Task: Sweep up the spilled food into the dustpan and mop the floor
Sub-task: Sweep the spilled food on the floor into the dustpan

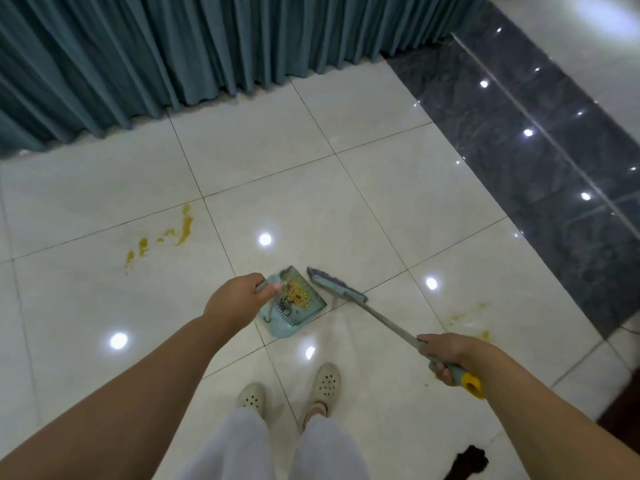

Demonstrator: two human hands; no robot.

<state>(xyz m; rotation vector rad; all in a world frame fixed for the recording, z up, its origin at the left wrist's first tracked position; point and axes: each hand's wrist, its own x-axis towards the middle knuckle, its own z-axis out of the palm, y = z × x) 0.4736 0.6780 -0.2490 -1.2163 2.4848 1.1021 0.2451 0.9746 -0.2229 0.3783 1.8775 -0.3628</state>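
A light blue dustpan stands on the white tiled floor ahead of my feet, with a yellowish heap of spilled food inside it. My left hand grips the dustpan's upright handle. My right hand grips the broom handle near its yellow end cap. The broom head is just right of the dustpan's mouth, at the floor. Orange-yellow stains streak the tiles at the left, and fainter yellow smears lie at the right.
A teal curtain hangs down to the floor along the far side. A dark marble strip borders the white tiles on the right. My feet in pale clogs stand just behind the dustpan. A small black object lies at the lower right.
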